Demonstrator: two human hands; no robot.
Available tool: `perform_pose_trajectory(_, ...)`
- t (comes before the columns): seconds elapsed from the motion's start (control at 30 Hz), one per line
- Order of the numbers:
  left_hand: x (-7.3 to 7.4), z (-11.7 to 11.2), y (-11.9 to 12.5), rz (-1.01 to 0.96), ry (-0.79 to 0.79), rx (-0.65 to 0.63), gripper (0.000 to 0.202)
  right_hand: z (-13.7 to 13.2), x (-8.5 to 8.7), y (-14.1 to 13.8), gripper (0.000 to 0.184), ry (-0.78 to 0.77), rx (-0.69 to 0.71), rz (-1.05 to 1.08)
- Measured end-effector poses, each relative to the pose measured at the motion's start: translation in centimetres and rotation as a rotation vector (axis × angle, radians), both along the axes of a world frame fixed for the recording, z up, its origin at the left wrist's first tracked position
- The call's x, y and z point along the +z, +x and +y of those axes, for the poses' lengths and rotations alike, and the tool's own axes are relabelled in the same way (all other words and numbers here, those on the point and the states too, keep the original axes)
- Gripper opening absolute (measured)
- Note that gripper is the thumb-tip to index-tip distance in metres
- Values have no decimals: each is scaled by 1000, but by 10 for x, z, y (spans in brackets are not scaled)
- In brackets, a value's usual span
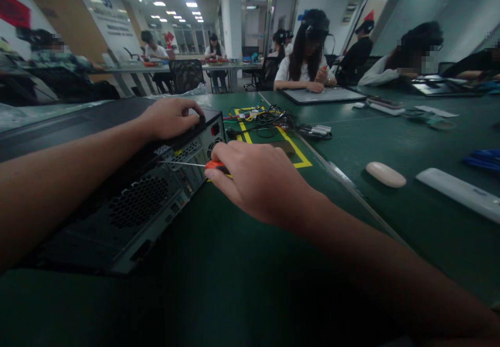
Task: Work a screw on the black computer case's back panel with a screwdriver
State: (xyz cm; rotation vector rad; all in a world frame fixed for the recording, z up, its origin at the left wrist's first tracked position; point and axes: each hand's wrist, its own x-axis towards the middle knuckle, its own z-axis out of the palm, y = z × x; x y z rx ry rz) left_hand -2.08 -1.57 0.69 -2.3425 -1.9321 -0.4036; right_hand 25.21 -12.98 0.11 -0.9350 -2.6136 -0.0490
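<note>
A black desktop computer case [128,206] lies on its side on the green table [234,263], its rear panel with vents and ports facing me. My left hand [170,118] rests curled on the case's top far corner, pressing down on it. My right hand [258,180] is closed around the orange handle of a screwdriver [214,165]. Its thin metal shaft points left, and the tip touches the rear panel near the upper edge.
A tangle of cables [273,120] lies inside a yellow-taped square behind the case. A white mouse [385,174] and a white keyboard [457,193] lie to the right. Other people sit at work across the table and at tables further back.
</note>
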Motion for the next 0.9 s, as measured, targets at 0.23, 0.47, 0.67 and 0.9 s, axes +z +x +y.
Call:
perform_pose_trajectory(0.23,-2,4,-3,31,14,1,54,1,-1,0,33,11,5,-14)
perform_pose_trajectory(0.47,-2,5,-3,21,23,8,51,2,-1,0,32,26,2,-1)
perform_pose_trajectory(0.67,-3,6,-3,5,34,19,52,1,-2,0,30,48,-3,-14)
perform_pose_trajectory(0.9,-3,6,-4,-2,34,21,51,2,-3,-1,28,60,-10,-16)
